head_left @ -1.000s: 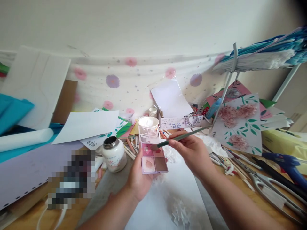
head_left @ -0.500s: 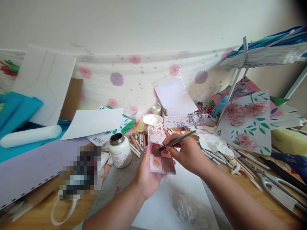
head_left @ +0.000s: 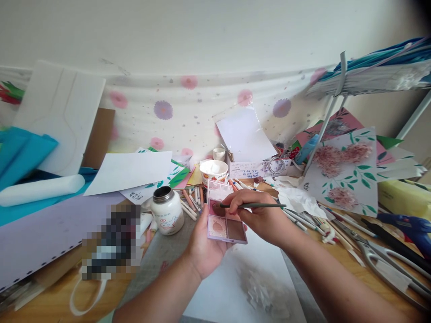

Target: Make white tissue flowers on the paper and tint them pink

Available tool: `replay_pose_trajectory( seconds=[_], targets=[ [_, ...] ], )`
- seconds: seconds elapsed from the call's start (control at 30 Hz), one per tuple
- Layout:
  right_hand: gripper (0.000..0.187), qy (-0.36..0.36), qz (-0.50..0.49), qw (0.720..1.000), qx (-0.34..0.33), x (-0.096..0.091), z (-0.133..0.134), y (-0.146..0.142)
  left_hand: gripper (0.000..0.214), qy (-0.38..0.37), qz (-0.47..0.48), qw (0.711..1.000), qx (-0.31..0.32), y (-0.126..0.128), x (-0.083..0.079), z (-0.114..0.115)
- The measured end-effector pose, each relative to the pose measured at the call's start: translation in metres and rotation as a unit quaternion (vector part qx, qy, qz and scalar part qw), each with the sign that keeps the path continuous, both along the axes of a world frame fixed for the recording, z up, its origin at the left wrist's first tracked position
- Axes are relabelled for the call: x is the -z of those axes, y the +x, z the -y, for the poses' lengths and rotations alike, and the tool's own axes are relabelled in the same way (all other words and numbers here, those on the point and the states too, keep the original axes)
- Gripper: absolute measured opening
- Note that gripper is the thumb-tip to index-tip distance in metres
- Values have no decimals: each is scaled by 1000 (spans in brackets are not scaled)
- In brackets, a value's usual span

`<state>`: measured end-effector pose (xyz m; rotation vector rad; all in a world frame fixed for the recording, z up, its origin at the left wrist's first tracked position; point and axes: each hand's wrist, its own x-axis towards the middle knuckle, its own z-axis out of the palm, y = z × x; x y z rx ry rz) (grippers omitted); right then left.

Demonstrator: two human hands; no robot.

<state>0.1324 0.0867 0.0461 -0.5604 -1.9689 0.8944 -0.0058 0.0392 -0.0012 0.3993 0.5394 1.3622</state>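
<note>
My left hand grips an open makeup palette from below, its lid tilted up at the back. The palette has pink and brown pans. Pinched in the fingers of my right hand is a brush with a thin dark green handle. Its tip points left over one of the upper pans; whether it touches the powder I cannot tell. Below both hands lies a white sheet of paper with a smudged grey-brown patch, partly covered by my forearms.
A white open jar stands left of my hands, and a paper bowl behind the palette. Markers lie around them. Large scissors rest at the right, near flower artwork. A white roll sits at the left.
The brush handle has swung down from a slant to nearly level, and my right hand has turned with it. The palette stays in my left hand.
</note>
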Motion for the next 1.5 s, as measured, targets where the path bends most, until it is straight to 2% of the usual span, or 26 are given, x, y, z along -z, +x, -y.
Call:
replay_pose_trajectory(
  seconds=[0.13,0.23,0.33,0.47,0.53,0.7,0.83,0.97,1.13,1.27,1.4,1.5],
  targets=[
    [13,-20,-46,999,7,-7,-6,11,46,4,-24,999,-33,-7,-5,-4],
    [9,-52,-57,997,22,-10,-12,25,48,21,-44,995,-87,-13,-7,-9],
    [9,-92,5,996,9,-2,-12,29,45,39,-56,986,-149,-17,-8,-14],
    [9,-119,127,984,-41,20,-5,14,40,67,-67,975,-201,-17,-9,-15],
    [13,-114,167,979,-36,26,-4,8,41,78,-69,973,-206,-17,-10,-15],
    [15,-78,196,976,53,24,-6,9,43,86,-74,972,-203,-18,-11,-15],
    [18,-51,233,971,22,23,-1,4,42,86,-79,968,-220,-19,-10,-17],
    [19,-20,231,969,82,24,-2,2,43,88,-80,969,-218,-18,-10,-17],
    [17,-11,236,970,55,29,-4,-1,41,86,-76,966,-232,-19,-11,-17],
    [18,-6,232,967,101,34,-6,-2,39,83,-71,964,-242,-19,-12,-17],
    [17,-17,241,968,75,38,-8,-5,38,86,-72,966,-235,-20,-14,-15],
    [18,-22,242,965,101,38,-8,-5,38,77,-70,967,-234,-20,-14,-15]
  ],
)
